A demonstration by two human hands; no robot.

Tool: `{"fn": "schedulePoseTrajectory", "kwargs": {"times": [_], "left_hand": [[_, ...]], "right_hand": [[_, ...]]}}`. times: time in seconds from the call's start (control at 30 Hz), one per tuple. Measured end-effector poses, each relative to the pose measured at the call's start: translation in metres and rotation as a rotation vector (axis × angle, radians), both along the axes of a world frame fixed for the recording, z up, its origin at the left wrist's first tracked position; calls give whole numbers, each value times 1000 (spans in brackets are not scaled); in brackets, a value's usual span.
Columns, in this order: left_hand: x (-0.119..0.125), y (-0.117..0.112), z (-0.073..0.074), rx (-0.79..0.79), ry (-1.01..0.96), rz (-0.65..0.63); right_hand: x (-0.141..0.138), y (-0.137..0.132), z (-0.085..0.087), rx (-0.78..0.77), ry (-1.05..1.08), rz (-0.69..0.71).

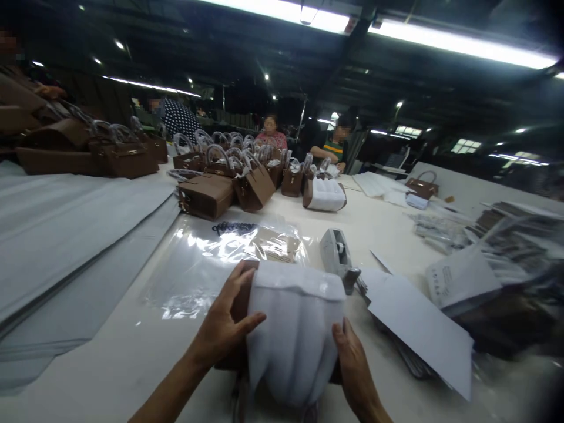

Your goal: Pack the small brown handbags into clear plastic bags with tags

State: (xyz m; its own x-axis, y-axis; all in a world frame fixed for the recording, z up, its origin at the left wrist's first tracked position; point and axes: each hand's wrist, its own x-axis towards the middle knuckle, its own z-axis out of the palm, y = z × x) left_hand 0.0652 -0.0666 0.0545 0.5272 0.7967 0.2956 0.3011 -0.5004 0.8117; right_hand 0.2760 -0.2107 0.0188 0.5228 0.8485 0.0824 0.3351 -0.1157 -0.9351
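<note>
Between my hands is a brown handbag (pixel 240 302) with a sheet of white wrapping foam (pixel 295 329) draped over it. The bag's handles point toward me at the bottom edge. My left hand (pixel 227 317) grips the bag's left side, its thumb resting on the foam edge. On the other side, my right hand (pixel 352 352) is closed around the right end, thumb against the foam. Just beyond lies a clear plastic bag (pixel 189 282) with a brown card (pixel 275 244) and a dark chain (pixel 235 228). A grey tape dispenser (pixel 335 252) stands to the right.
Several brown handbags (pixel 207 194) with plastic-wrapped handles crowd the table's far side. White foam sheets (pixel 66 235) are stacked at left. White cards (pixel 418 329) lie at right, beside a plastic bag of packing material (pixel 467 270). Other people (pixel 273 138) are across the table.
</note>
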Motion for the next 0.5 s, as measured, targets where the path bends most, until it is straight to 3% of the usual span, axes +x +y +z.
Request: {"fn": "schedulePoseTrajectory", "kwargs": {"times": [0.1, 0.2, 0.27, 0.37, 0.43, 0.5], "left_hand": [[-18, -10, -4, -13, 30, 213], [-29, -9, -21, -27, 106, 362], [-31, -7, -34, -8, 129, 379], [-29, -5, -45, 35, 103, 372], [-28, -5, -49, 57, 72, 386], [-28, -5, -51, 67, 49, 400]], "right_hand": [[-14, 10, 16, 33, 10, 72], [-5, 16, 24, 22, -165, 152], [19, 10, 21, 24, -406, 59], [76, -10, 7, -24, -831, -172], [115, -26, -6, -179, -1024, -272], [145, -38, -18, -347, -1082, -255]]}}
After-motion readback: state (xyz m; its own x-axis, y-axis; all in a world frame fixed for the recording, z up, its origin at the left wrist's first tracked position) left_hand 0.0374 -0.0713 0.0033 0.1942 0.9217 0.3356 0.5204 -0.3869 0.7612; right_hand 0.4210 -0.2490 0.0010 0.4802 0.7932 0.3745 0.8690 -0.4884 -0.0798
